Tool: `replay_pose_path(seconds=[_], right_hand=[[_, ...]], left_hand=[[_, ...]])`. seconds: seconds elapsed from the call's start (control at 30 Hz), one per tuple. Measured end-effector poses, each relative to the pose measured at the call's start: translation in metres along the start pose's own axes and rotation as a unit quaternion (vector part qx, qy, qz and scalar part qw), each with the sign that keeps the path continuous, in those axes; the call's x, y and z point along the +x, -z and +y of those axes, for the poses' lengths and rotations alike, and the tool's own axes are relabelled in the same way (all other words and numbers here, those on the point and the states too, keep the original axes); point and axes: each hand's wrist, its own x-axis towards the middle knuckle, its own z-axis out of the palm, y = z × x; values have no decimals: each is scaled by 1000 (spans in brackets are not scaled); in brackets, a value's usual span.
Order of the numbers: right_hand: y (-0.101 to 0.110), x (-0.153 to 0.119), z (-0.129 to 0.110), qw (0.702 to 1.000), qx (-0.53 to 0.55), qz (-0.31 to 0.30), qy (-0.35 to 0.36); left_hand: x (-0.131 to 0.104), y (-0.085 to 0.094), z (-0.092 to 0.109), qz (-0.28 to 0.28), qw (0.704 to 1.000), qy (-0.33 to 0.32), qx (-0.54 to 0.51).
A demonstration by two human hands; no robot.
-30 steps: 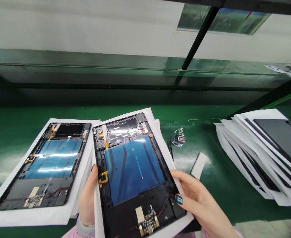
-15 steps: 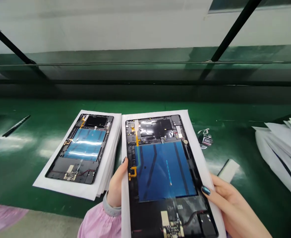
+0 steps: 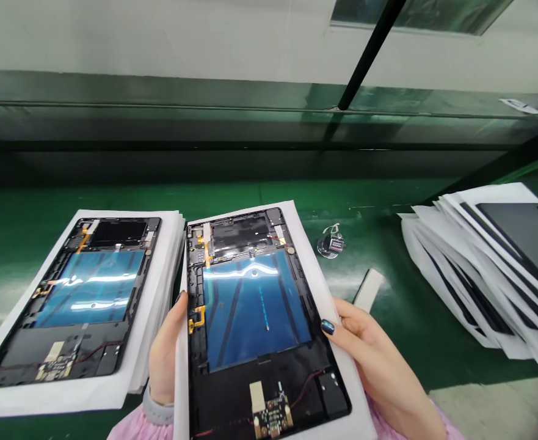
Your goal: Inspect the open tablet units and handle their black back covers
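Here, a person's left hand (image 3: 165, 351) and right hand (image 3: 372, 360) both grasp an opened tablet (image 3: 254, 324) on its white sheet (image 3: 317, 287), now tilted back toward the stack of opened tablets (image 3: 74, 305) at nine o'clock. At three o'clock a fanned pile of sheets (image 3: 483, 275) lies on the green bench (image 3: 388, 318), suggesting sorting continues.

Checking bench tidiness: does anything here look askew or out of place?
The stack of sheeted panels at right has slumped, fanned out unevenly. The left pile sits square. The held tablet looks orderly.
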Motion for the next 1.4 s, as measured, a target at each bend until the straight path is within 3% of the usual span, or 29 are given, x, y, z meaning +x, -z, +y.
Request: replay_pose_path(seconds=[0.2,0.33,0.47,0.6,0.8,1.0,1.13,1.4], right_hand=[[0,2,2,1000,25,-5,8],[-5,4,-1,999,46,-23,11],[-12,8,-4,998,59,-31,6],[-16,12,-4,997,66,-26,6],[-17,14,-1,997,74,-23,10],[-15,12,2,996,82,-35,18],[-12,8,2,998,60,-18,7],[1,-2,7,997,6,70,15]], left_hand=[[5,22,-2,138,985,-98,5],[4,10,1,177,982,-67,24],[3,-12,8,123,992,10,3],[5,-11,15,73,995,65,-17],[5,8,20,87,996,17,-5],[7,-14,9,92,995,26,-7],[4,-14,4,109,994,11,-4],[9,6,-7,-90,995,25,41]])
